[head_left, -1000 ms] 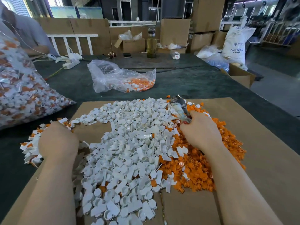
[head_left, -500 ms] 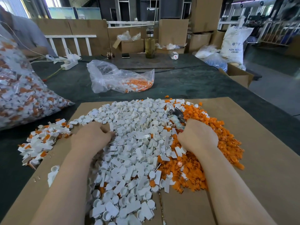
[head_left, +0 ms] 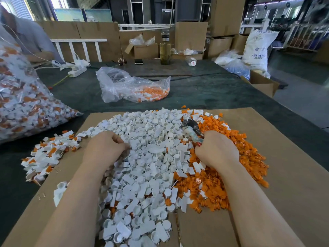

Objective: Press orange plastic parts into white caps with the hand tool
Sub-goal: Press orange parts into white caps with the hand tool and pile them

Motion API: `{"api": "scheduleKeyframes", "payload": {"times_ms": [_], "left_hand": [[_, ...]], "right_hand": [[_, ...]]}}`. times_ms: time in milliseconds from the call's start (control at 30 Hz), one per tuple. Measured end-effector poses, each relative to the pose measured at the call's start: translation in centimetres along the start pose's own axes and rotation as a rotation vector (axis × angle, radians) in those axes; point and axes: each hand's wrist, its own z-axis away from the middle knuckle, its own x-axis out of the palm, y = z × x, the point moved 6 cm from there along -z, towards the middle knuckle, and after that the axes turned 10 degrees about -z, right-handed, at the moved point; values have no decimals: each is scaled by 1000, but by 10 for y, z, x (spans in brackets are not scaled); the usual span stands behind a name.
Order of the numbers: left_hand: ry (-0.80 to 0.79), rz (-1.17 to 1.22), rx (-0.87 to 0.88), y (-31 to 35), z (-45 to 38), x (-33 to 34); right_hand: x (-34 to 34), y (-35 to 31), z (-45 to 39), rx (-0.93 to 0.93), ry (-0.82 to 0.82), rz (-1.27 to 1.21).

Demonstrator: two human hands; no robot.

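A big heap of white caps (head_left: 149, 157) covers the middle of a brown cardboard sheet (head_left: 284, 175), with a heap of orange plastic parts (head_left: 247, 157) along its right side. My left hand (head_left: 103, 150) lies on the white heap with its fingers curled into the caps; what they pinch is hidden. My right hand (head_left: 216, 150) grips the hand tool (head_left: 191, 129), whose dark metal head sticks up and away from me over the border of the two heaps.
A small pile of assembled white-and-orange caps (head_left: 48, 154) lies at the cardboard's left edge. A full clear bag (head_left: 23, 104) stands left, a half-empty bag (head_left: 131, 86) behind. The dark green table (head_left: 204, 93) carries a bottle (head_left: 165, 50). Another person sits at far left.
My left hand has moved right from the assembled pile at the left edge into the white heap. My right hand with the tool has dropped a little toward me.
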Motion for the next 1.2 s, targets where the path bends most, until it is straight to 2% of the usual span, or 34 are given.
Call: {"api": "scheduleKeyframes", "payload": {"times_ms": [133, 233, 333, 567, 800, 967, 1200], "left_hand": [[89, 286, 28, 11, 7, -7], [67, 547, 46, 21, 13, -6], [20, 681, 56, 32, 20, -2], [4, 757, 17, 47, 28, 8], [-35, 948, 47, 60, 34, 11], [-137, 1068, 40, 70, 39, 21], [-137, 1111, -3, 76, 44, 27]], "right_hand": [[-4, -3, -4, -57, 65, -57], [-7, -8, -5, -109, 90, -159], [-11, -13, -3, -146, 122, -304], [-19, -18, 2, -172, 194, -478], [-16, -22, 3, -199, 125, -762], [-17, -30, 7, -249, 148, -830], [-18, -44, 19, -328, 217, -965]]}}
